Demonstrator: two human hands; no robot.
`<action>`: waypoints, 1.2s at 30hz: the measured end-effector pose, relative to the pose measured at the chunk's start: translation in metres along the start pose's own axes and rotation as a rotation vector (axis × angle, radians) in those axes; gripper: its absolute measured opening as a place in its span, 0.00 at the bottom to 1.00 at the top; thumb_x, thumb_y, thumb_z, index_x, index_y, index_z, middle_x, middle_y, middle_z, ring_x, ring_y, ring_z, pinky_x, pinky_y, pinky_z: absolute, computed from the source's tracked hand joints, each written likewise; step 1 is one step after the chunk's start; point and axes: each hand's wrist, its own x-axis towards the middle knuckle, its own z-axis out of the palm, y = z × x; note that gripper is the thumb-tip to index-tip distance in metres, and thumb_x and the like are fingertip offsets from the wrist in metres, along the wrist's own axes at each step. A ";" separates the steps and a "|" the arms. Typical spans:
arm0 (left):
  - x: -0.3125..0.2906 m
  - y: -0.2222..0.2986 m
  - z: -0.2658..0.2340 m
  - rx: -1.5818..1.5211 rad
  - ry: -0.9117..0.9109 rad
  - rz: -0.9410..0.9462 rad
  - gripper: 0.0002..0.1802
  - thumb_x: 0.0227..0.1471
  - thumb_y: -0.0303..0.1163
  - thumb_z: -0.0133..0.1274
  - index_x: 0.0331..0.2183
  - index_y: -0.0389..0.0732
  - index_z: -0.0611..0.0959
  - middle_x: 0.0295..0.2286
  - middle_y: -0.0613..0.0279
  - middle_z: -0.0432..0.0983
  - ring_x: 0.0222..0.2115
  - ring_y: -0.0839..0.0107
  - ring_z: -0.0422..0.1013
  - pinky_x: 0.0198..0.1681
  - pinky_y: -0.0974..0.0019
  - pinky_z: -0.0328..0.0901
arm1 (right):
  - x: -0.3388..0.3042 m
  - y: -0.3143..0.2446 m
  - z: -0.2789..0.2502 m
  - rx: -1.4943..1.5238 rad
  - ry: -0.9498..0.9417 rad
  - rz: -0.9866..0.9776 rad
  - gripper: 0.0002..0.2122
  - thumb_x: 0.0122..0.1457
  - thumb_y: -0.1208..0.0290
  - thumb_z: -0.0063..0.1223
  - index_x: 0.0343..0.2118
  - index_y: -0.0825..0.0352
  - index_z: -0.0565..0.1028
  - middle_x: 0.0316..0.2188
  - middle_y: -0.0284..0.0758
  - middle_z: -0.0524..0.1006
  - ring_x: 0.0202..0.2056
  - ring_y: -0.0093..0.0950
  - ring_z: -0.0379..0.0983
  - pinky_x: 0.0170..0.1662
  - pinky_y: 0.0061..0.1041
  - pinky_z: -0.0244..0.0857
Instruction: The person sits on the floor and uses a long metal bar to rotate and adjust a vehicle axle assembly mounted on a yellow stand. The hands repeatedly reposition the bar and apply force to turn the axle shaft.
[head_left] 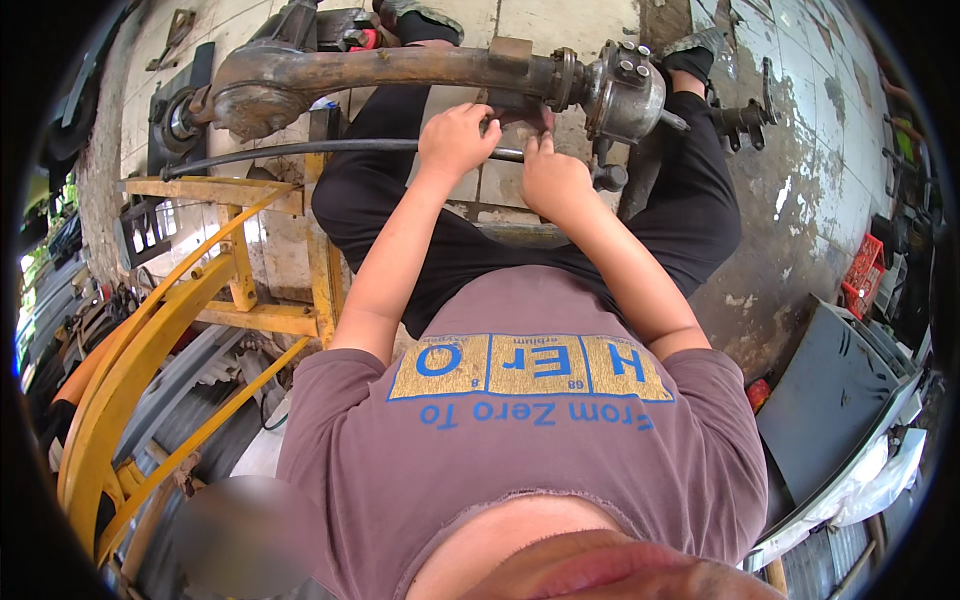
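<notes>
A rusty axle housing (400, 70) lies across the floor beyond my knees, its bulged, rounded part (255, 100) at the left. At its right end sits a grey metal hub (628, 95) with bolts on it. On the near side a long dark metal rod (320, 147) runs alongside the housing. My left hand (453, 143) is curled over the rod, thumb and fingers bent toward the housing. Close by on the right, my right hand (556, 180) has its fingertips closed at the rod. Both hands partly hide it. A stubby joint (611, 178) shows just past my right hand.
A yellow metal frame (240, 270) stands close at my left. A round bearing-like part (180, 118) lies at the far left. Flaking paint marks the floor at right, near a red crate (863, 272) and a grey panel (830, 390). My legs straddle the axle's near side.
</notes>
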 end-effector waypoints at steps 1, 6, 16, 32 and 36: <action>-0.002 0.000 -0.001 0.000 -0.020 -0.004 0.17 0.62 0.45 0.61 0.45 0.48 0.93 0.40 0.61 0.90 0.41 0.54 0.85 0.47 0.51 0.79 | 0.008 0.001 -0.005 0.004 -0.054 0.031 0.33 0.69 0.67 0.47 0.75 0.75 0.65 0.69 0.63 0.73 0.61 0.48 0.83 0.61 0.43 0.79; -0.002 0.004 -0.005 -0.011 -0.039 -0.051 0.16 0.60 0.46 0.62 0.42 0.48 0.93 0.37 0.60 0.89 0.41 0.54 0.85 0.47 0.49 0.78 | -0.004 0.000 0.001 -0.071 0.060 -0.048 0.28 0.69 0.67 0.50 0.69 0.75 0.73 0.67 0.58 0.77 0.61 0.47 0.83 0.60 0.43 0.79; 0.000 0.000 -0.002 -0.043 -0.006 -0.009 0.16 0.61 0.45 0.61 0.44 0.47 0.92 0.40 0.58 0.89 0.42 0.52 0.85 0.47 0.49 0.78 | 0.004 -0.010 -0.011 -0.082 -0.035 0.039 0.26 0.69 0.68 0.50 0.65 0.77 0.77 0.65 0.57 0.79 0.59 0.47 0.84 0.58 0.44 0.80; 0.013 -0.038 -0.021 -1.367 -0.168 -0.275 0.29 0.75 0.44 0.58 0.68 0.39 0.80 0.62 0.58 0.82 0.58 0.59 0.81 0.59 0.58 0.74 | 0.020 0.007 -0.001 -0.139 -0.059 0.014 0.27 0.69 0.64 0.49 0.66 0.77 0.76 0.61 0.58 0.82 0.57 0.47 0.86 0.58 0.44 0.80; 0.004 -0.094 -0.022 -2.273 -0.181 -0.053 0.33 0.80 0.55 0.38 0.71 0.48 0.77 0.68 0.56 0.76 0.71 0.51 0.67 0.73 0.36 0.61 | -0.011 -0.009 -0.037 -0.150 -0.051 -0.083 0.27 0.69 0.63 0.49 0.63 0.79 0.77 0.61 0.60 0.81 0.53 0.48 0.87 0.55 0.44 0.82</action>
